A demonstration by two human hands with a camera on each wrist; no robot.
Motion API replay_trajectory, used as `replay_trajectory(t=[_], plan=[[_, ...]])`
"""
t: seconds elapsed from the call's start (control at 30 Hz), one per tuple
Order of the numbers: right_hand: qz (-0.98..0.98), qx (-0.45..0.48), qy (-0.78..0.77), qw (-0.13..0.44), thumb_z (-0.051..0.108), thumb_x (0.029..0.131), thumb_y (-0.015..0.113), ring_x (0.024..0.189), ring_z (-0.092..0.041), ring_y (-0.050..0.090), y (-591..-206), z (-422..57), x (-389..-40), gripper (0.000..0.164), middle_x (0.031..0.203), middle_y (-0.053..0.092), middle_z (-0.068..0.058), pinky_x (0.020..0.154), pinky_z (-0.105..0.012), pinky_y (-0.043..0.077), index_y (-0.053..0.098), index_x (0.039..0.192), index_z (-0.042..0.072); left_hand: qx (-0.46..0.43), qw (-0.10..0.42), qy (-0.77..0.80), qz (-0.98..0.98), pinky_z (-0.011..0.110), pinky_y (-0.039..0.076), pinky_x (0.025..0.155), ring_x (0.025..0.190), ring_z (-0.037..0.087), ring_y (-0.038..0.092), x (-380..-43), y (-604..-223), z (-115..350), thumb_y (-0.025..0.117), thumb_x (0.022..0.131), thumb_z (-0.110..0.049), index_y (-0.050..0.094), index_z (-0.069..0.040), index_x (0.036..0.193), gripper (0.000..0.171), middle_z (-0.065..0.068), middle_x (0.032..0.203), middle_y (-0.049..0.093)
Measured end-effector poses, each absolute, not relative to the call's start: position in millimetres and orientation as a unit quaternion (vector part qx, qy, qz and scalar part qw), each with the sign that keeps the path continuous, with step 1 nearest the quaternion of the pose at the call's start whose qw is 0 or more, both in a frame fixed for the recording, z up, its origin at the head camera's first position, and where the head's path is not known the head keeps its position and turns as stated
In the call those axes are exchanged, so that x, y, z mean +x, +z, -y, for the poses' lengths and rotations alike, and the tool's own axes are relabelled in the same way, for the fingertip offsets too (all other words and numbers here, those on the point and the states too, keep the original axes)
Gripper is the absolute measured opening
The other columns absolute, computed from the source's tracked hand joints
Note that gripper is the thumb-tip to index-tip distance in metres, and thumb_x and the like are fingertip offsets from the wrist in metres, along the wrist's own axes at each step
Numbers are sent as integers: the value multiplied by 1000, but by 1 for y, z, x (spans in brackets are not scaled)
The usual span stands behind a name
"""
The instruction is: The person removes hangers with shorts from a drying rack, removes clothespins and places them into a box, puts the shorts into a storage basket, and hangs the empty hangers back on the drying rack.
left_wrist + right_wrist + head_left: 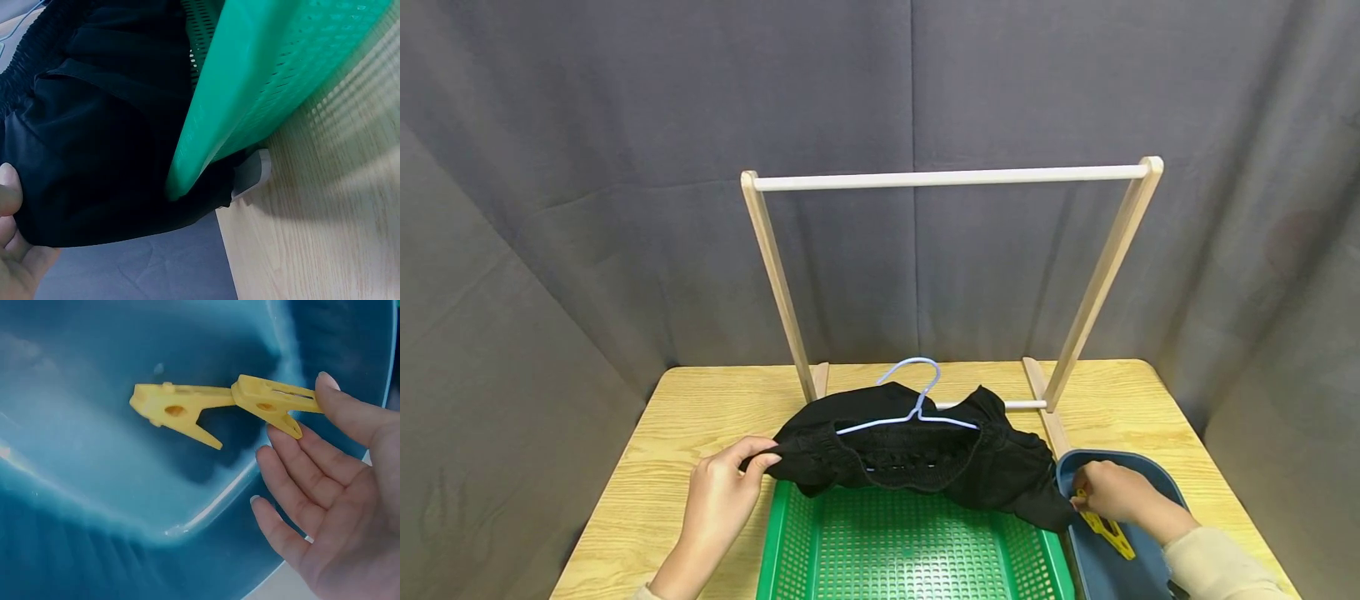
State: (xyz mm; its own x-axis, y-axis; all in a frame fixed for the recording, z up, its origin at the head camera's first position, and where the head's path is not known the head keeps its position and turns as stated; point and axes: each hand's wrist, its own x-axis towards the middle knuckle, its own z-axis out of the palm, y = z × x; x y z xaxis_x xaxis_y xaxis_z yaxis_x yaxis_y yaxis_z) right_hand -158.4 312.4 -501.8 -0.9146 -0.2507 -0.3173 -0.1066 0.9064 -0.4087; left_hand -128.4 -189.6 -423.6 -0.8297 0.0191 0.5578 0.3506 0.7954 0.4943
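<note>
One black elastic-waist garment lies across the lower centre of the frame, spread over the far rim of one green basket. One pale blue hanger sits in its waist opening, the single hook pointing up at mid-frame. At lower left, the left hand pinches one edge of the cloth, its thumb and fingers closed on the fabric. At lower right, the right hand reaches into one blue basin. The right wrist view shows two yellow clothespins there, end to end and touching: the right hand's thumb and fingers grip the handle end of one, while the other lies at the far end of the first, towards the centre of that view. Behind the garment stands one wooden rack with two uprights, two feet and two white rods, one high and one low. One wood-grain counter carries everything, grey curtains fill the upper frame, and one beige sleeve shows clearly at lower right.
</note>
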Motion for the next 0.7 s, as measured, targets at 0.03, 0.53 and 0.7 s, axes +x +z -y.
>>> replay_trajectory(t=[0.03, 0.53, 0.7], plan=[[-958, -90, -198, 186, -1, 84, 70, 61, -12, 54, -503, -312, -159, 6, 74, 64, 3, 57, -33, 47, 72, 85, 5, -102, 273, -304, 907, 36, 51, 58, 53, 9, 59, -128, -424, 189, 83, 75, -11, 77, -14, 88, 15, 1, 84, 75], [-961, -86, -181, 191, 0, 78, 74, 67, -14, 55, -511, -310, -157, 11, 78, 65, 2, 60, -38, 50, 70, 88, 5, -101, 274, -304, 907, 35, 50, 58, 58, 13, 64, -129, -423, 188, 83, 75, -10, 77, -14, 88, 15, 1, 83, 75], [-957, -86, -190, 200, 1, 82, 73, 66, -13, 57, -512, -311, -157, 10, 80, 67, 1, 60, -36, 50, 73, 90, 6, -100, 276, -303, 907, 36, 50, 58, 57, 13, 63, -128, -422, 188, 83, 75, -11, 77, -14, 88, 15, 0, 83, 75]])
